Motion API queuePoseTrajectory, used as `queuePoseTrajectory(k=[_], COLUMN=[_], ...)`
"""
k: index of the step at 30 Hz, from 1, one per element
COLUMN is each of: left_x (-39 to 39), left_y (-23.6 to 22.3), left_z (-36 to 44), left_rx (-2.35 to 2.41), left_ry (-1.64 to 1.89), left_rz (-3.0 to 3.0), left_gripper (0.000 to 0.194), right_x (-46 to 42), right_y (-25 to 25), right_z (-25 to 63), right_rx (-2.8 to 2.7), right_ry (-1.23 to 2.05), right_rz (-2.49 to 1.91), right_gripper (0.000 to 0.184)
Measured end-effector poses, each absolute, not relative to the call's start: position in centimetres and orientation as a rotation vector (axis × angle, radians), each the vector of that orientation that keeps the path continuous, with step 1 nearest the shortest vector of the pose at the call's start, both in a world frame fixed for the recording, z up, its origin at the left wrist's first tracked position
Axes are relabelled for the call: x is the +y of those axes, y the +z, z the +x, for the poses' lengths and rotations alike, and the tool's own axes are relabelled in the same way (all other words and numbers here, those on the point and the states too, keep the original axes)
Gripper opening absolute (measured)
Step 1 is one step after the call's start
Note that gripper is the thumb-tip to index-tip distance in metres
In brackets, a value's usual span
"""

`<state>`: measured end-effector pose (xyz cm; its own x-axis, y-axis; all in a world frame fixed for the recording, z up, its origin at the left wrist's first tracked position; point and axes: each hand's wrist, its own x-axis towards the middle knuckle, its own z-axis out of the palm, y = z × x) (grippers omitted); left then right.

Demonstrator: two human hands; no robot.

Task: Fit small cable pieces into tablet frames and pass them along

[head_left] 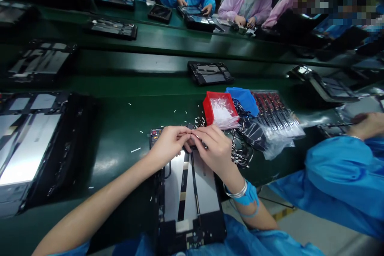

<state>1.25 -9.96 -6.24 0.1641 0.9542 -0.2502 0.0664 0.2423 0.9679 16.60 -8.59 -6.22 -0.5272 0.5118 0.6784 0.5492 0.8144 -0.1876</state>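
An open tablet (207,188) lies in front of me at the table edge, its silver battery and dark ribbon cables showing. Over its far end my left hand (172,142) and my right hand (213,144) meet, thumbs and fingers pinched together. Whatever small piece sits between the fingertips is too small to make out. A red bin (206,108) of small white pieces stands just beyond my right hand. Beside that hand lies a tangle of small dark cables (241,154). A silver bangle and a blue band circle my right wrist.
A blue bin (244,100) and bagged dark parts (274,116) lie to the right. Stacked open tablets (30,140) stand at left; another tablet (210,73) lies ahead. White strips (136,150) are scattered on the green table (117,128). A co-worker's blue sleeve (339,168) reaches in at right.
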Motion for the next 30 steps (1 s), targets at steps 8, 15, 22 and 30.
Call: queuePoseTrajectory(k=[8,15,22,30], left_x=[-10.0,-9.7,-12.7,-21.8], left_y=[-5.4,-5.7,-3.4,-7.8], left_z=[1.1,0.9,-0.8,-5.4], left_rx=[1.255,1.16,1.153,1.662], left_ry=[0.852,0.781,0.81,1.256], left_rz=[1.129,1.029,1.173,2.057], left_gripper=[0.022,0.017,0.024,0.022], right_x=[-7.0,-5.2,-9.1,-11.8], right_y=[-6.2,-5.8,-5.1,-6.0], right_z=[17.9,19.9,16.9,14.6], right_rx=[-2.188,-2.121,-2.209,-1.7], right_ry=[-0.101,-0.319,0.114,1.582], right_rz=[-0.863,-0.98,-0.713,-1.091], right_gripper=[0.017,0.02,0.016,0.012])
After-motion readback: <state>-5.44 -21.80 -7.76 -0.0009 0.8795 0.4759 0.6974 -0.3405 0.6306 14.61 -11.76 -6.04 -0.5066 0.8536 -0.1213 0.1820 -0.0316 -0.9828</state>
